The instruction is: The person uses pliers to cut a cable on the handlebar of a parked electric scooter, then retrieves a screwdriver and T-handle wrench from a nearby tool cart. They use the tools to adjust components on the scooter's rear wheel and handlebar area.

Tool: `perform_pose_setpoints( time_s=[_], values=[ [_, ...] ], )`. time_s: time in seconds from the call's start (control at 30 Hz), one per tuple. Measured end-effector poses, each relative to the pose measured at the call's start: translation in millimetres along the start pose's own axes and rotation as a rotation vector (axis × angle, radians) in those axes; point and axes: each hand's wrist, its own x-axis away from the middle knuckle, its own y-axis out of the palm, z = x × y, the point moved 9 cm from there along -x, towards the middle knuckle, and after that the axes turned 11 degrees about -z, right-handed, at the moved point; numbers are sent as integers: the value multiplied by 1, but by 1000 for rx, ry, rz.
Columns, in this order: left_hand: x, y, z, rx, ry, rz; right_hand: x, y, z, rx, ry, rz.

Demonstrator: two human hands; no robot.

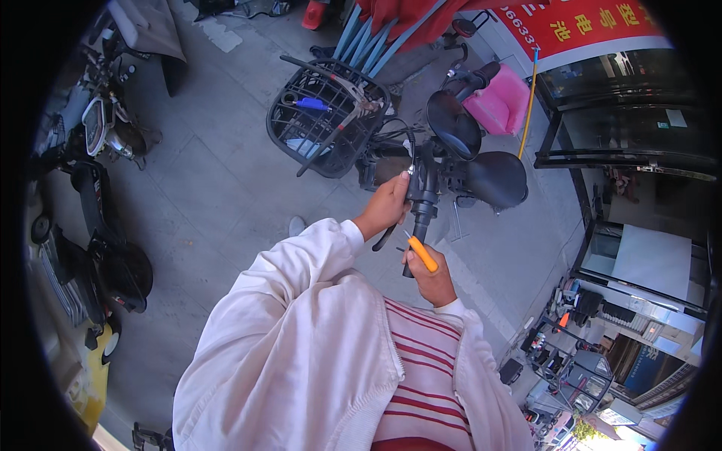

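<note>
Dark handlebar parts (425, 188) of a bike or scooter stand in front of me. My left hand (385, 204) is closed around the brake lever (384, 239) beside the handlebar, its thumb up by the cable end. Below it, my right hand (434, 279) holds a screwdriver with an orange handle (423, 254); its thin shaft points up toward the lever. The black handlebar grip (421, 225) runs down to that same hand, which partly hides its end. Some of my left fingers are hidden behind the lever.
Ahead is a black wire basket (331, 154) holding a blue-handled tool (312, 104) and a rusty long-handled tool (342, 124). Black rounded seats (492, 180) and a pink chair (500, 98) stand to the right, near a glass shopfront (632, 139). Parked scooters (113, 248) line the left.
</note>
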Motion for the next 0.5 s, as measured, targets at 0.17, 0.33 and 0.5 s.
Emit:
perform_pose_setpoints(
  time_s=[0.17, 0.33, 0.5],
  values=[
    [6, 10, -2, 313, -189, -142, -1, 3, -2, -104, -102, 63],
    [32, 9, 41, 60, -300, 58, 2, -2, 3, -72, -120, 152],
    [31, 13, 57, 29, -263, 112, 1, -4, 8, -82, -112, 193]
  ],
)
